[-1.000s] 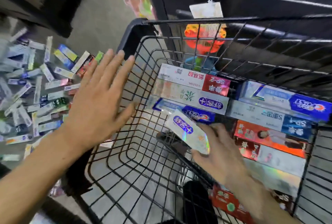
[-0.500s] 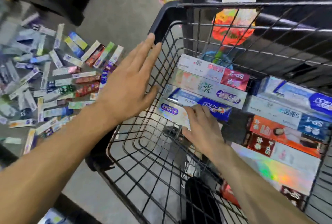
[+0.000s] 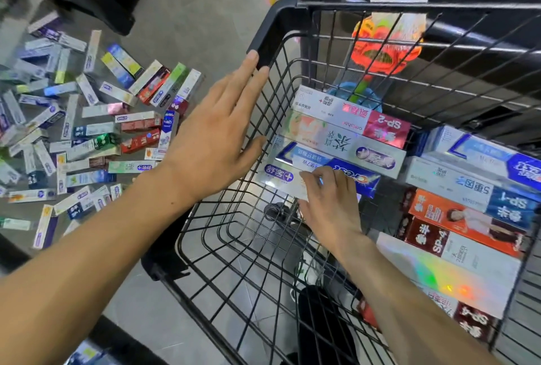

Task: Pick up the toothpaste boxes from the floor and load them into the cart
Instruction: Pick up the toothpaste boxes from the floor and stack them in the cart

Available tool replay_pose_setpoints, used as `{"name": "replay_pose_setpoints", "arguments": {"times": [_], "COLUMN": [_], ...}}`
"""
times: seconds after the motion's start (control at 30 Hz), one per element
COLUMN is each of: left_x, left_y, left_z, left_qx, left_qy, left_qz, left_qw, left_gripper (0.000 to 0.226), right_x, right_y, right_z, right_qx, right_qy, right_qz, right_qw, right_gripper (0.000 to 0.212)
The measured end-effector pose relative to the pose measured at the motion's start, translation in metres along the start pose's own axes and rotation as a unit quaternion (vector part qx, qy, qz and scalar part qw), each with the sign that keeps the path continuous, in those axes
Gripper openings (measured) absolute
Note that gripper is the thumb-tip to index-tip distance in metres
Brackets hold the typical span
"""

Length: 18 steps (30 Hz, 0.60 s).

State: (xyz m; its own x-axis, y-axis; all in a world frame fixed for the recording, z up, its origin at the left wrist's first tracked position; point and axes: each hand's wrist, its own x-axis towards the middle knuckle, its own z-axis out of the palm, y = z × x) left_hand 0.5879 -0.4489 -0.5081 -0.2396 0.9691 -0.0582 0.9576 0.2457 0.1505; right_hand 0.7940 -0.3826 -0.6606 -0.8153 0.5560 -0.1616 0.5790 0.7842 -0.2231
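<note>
Both forearms are bare from wrist to the frame edge, with no sleeve, cuff, watch or band showing on either. The left hand (image 3: 216,142) enters from about 8 o'clock, the right hand (image 3: 329,203) from about 5 o'clock. Both hands are ungloved and wear no rings. The fingernails are short and unpainted.

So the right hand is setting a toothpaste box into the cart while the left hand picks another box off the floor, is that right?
Not quite. In the head view the left hand holds no box; it lies open against the cart wall. The right hand is setting the toothpaste box in.
</note>
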Motion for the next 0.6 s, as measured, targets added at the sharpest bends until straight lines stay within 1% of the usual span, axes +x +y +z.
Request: {"name": "replay_pose_setpoints", "arguments": {"times": [0.07,0.17,0.23,0.3,0.37,0.5,0.6], "left_x": [0.000,0.001,0.000,-0.003,-0.005,-0.015,-0.039], "left_y": [0.001,0.003,0.003,0.002,0.000,-0.020,-0.052], "left_z": [-0.001,-0.003,-0.004,-0.004,-0.008,-0.023,-0.033], "left_qx": [-0.009,-0.049,-0.082,-0.115,-0.140,-0.153,-0.145], "left_qy": [0.000,0.009,0.033,0.062,0.084,0.100,0.104], "left_qz": [-0.003,-0.017,-0.028,-0.054,-0.084,-0.135,-0.193], "left_qw": [1.000,0.999,0.996,0.990,0.983,0.974,0.965], "left_gripper": [0.085,0.082,0.076,0.068,0.060,0.062,0.062], "right_x": [0.002,0.013,0.023,0.034,0.047,0.082,0.112], "right_y": [0.000,0.003,0.005,0.007,0.003,-0.023,-0.063], "right_z": [-0.006,-0.031,-0.057,-0.087,-0.118,-0.171,-0.198], "right_qx": [0.009,0.052,0.066,0.108,0.122,0.127,0.141], "right_qy": [0.016,0.093,0.143,0.193,0.229,0.264,0.252], "right_qz": [0.000,-0.012,-0.026,-0.040,-0.055,-0.125,-0.168], "right_qw": [1.000,0.994,0.987,0.974,0.964,0.948,0.943], "right_gripper": [0.057,0.047,0.044,0.043,0.041,0.039,0.042]}}
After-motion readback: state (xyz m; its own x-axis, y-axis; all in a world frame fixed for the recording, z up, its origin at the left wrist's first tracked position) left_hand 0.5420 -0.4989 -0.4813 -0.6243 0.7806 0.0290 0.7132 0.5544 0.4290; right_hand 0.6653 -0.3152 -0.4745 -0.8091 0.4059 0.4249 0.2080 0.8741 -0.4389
